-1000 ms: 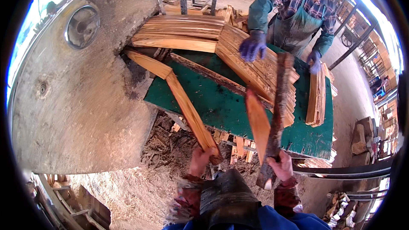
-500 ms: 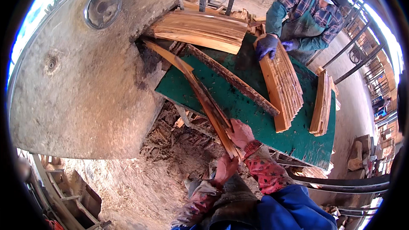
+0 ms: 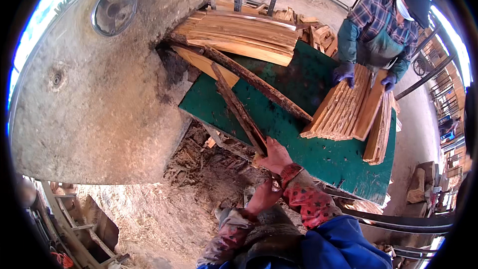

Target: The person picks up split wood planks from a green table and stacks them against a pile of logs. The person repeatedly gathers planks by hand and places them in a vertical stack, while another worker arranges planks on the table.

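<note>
My right hand [image 3: 275, 156] is closed around the near end of a dark, bark-edged wood strip [image 3: 238, 107], which slants up and away over the table's near edge. Just below it, my left hand [image 3: 264, 197] has its fingers curled close to my right wrist; whatever they may hold is hidden. Beyond the strip's far end, a pale flat board [image 3: 208, 66] lies by the machine. Next to it a long bark-covered slat [image 3: 264, 85] crosses the green tabletop [image 3: 209, 100].
A large dusty machine panel with a handwheel [image 3: 114, 10] fills the left. Stacked boards [image 3: 244, 35] lie at the table's far side. At right, a co-worker's gloved hands [image 3: 344, 73] hold a tilted bundle of boards [image 3: 338, 112] beside another stack [image 3: 379, 137]. Sawdust and scraps cover the floor [image 3: 134, 214].
My left hand has come off the strip's near end and dropped slightly. The strip has separated from the pale board. The co-worker has shifted right, and the board bundle has tilted and fanned out.
</note>
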`<action>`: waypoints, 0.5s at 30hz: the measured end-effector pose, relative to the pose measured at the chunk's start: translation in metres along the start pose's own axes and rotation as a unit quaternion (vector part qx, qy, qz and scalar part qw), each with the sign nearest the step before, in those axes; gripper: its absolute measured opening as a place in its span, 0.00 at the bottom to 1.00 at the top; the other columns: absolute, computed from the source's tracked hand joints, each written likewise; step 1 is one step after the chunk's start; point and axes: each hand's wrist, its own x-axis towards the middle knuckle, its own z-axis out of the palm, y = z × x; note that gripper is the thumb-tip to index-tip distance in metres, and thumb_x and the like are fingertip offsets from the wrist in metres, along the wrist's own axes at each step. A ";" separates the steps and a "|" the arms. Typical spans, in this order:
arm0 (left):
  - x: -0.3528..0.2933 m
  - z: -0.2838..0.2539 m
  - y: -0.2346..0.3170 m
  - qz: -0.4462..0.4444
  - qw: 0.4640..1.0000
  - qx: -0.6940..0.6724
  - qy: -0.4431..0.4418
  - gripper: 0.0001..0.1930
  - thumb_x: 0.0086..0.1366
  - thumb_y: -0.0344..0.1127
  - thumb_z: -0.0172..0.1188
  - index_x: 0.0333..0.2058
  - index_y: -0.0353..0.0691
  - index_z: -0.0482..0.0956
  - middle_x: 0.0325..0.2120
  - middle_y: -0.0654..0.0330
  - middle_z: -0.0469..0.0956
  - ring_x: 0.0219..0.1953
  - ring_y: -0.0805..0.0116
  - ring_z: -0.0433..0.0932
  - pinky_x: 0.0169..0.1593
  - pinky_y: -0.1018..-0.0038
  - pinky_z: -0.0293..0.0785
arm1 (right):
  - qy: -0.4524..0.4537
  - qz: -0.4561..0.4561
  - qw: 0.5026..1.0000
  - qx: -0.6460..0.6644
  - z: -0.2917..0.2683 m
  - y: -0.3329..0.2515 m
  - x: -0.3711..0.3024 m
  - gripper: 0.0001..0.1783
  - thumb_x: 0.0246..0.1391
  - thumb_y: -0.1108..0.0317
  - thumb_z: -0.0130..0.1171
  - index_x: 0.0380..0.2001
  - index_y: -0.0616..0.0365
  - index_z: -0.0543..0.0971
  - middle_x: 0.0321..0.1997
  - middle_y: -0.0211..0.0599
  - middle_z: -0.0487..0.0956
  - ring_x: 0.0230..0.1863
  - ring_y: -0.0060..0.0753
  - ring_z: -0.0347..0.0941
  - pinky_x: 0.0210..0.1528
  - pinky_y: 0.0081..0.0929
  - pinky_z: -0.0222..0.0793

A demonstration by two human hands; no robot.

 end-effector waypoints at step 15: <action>0.046 -0.031 0.018 -0.181 0.914 -0.308 0.191 0.19 0.61 0.42 0.67 0.41 0.31 0.77 0.35 0.61 0.79 0.35 0.72 0.79 0.32 0.75 0.79 | 0.073 -0.071 0.994 -0.044 0.021 0.039 -0.098 0.37 0.42 0.69 0.62 0.57 0.71 0.62 0.54 0.59 0.68 0.54 0.60 0.66 0.57 0.49 0.64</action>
